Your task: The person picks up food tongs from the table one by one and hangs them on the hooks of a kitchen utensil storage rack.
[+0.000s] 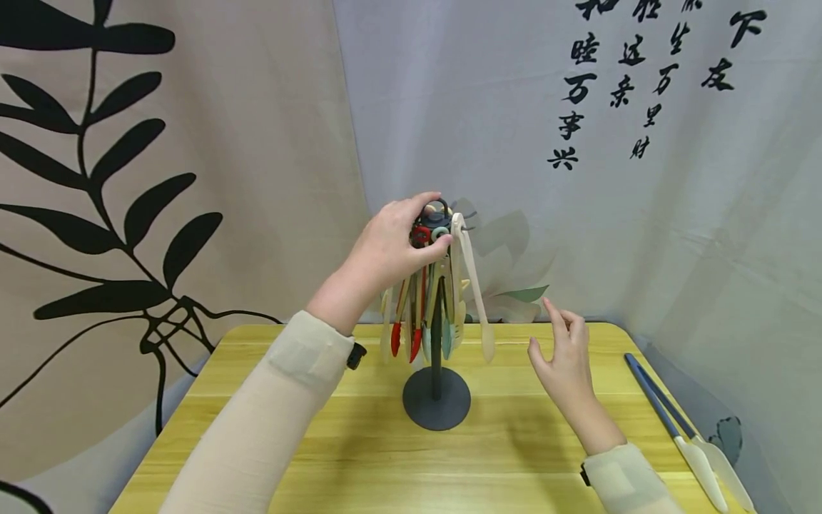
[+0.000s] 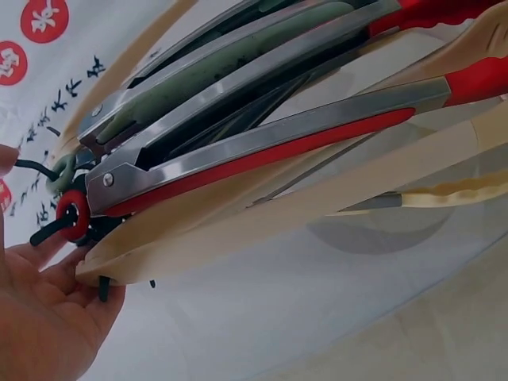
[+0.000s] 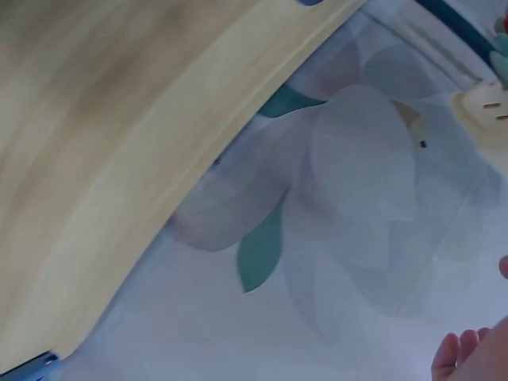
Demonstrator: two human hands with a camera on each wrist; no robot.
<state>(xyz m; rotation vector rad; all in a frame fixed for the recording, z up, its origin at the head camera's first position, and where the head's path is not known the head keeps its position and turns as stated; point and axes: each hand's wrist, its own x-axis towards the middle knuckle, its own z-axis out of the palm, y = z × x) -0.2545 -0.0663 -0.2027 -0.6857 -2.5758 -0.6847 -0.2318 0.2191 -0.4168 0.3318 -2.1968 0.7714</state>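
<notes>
A dark utensil rack point(image 1: 437, 401) with a round base stands upright on the table, kitchen tongs hanging from its hooks. My left hand point(image 1: 388, 243) grips the rack's top, thumb in front and fingers reaching round behind. Close beside that hand in the left wrist view are metal tongs with red trim point(image 2: 270, 151), green-trimmed tongs point(image 2: 210, 83) and pale beige tongs point(image 2: 317, 202). Other beige tongs point(image 1: 474, 285) splay out on the rack's right side. To the right of the rack, my right hand point(image 1: 568, 357) hovers over the table with relaxed, parted fingers, holding nothing.
Two white-headed utensils with blue handles point(image 1: 661, 407) lie along the right edge of the wooden table point(image 1: 359, 457). Behind the table hangs a pale cloth point(image 1: 449, 93) printed with leaves and black characters.
</notes>
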